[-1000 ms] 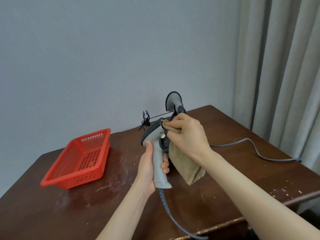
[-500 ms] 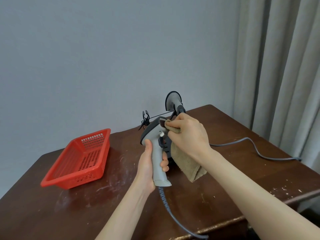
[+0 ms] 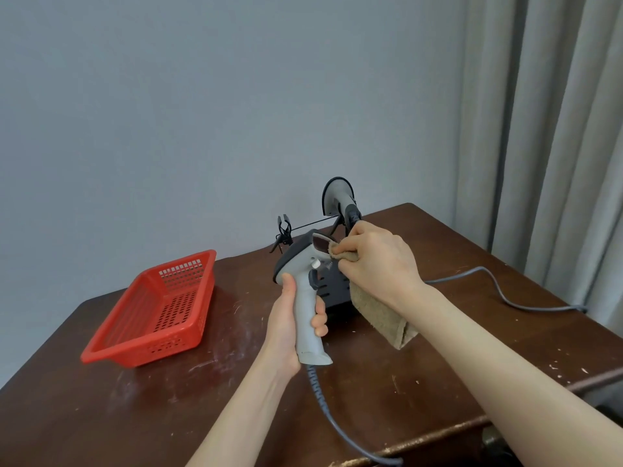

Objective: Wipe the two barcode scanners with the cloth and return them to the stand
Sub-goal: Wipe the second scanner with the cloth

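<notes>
Scanner (image 3: 305, 284), held upright above the table (image 3: 455, 365) by its grip in the clenched left hand (image 3: 286, 328); its window is wiped with the cloth (image 3: 374, 311) bunched in the right hand (image 3: 377, 261). Next, probably, return to the stand (image 3: 338, 197).

A grey pistol-grip barcode scanner (image 3: 305, 298) stands upright, a brown terry cloth (image 3: 377, 311) pressed against its dark window; a second grey scanner (image 3: 338, 200) sits on the black stand (image 3: 332, 288) behind.
</notes>
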